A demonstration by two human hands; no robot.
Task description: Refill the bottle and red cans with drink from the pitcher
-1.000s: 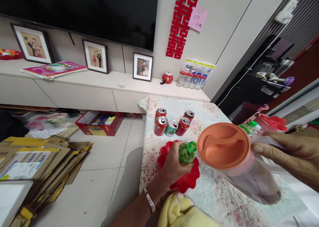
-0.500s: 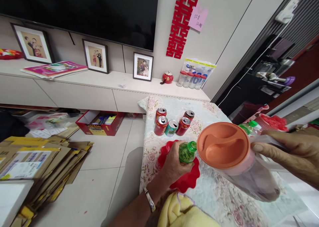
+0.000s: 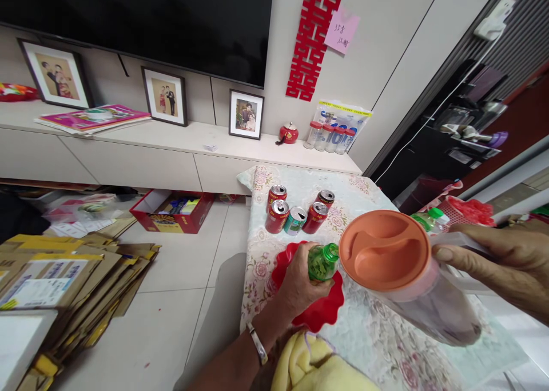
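My left hand is wrapped round a small green bottle with a green cap, held over a red scalloped plate on the floral tablecloth. My right hand grips the handle of a clear plastic pitcher with an orange lid, tilted toward me above the table. The pitcher's lid edge is close beside the bottle's cap. Several drink cans stand in a group farther back on the table.
A yellow cloth lies at the near table edge. Another green-capped bottle and a red basket sit at the right. Flattened cardboard is stacked on the floor at the left, a red box beyond. A low cabinet holds framed photos.
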